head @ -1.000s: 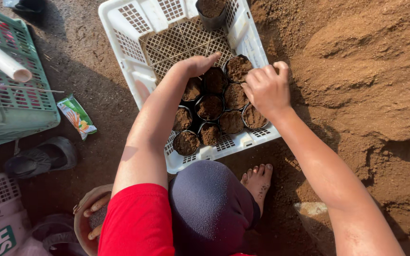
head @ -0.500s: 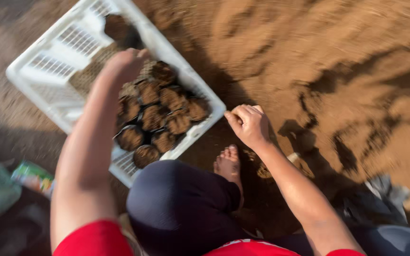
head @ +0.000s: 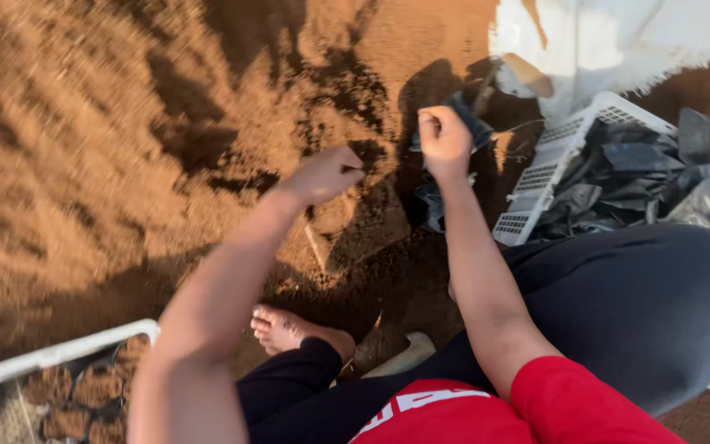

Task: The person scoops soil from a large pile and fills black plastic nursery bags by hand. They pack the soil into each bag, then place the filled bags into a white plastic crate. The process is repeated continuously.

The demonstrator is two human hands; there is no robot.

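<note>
Head view: I see both hands up over the soil pile [head: 125, 148], well away from the white crate of filled pots [head: 84, 386], which now sits at the bottom-left corner behind the left elbow. A second ago both hands were down in that crate on the pots; half a second ago the left was on the pots and the right had already pulled off toward the dirt. Now the camera has swung right and both hands have left the crate, so I judge the pot-packing step is paused and a fresh bag is being picked up.

Left hand [head: 322, 174] is loosely curled, fingertips pinched together, hovering just above the dark patch of soil; I cannot tell whether anything is in the pinch. Right hand [head: 444, 136] is clenched in a fist, apparently gripping a dark plastic bag [head: 466, 123] that shows just behind and below the knuckles. More crumpled dark bags [head: 643, 177] lie in a second white basket [head: 548, 156] just right of the right forearm. White sheet [head: 610, 37] lies beyond the right hand. Bare foot [head: 285, 329] rests on the ground below the left forearm, between both arms. Motion blur on the left side, so soil detail is soft.
</note>
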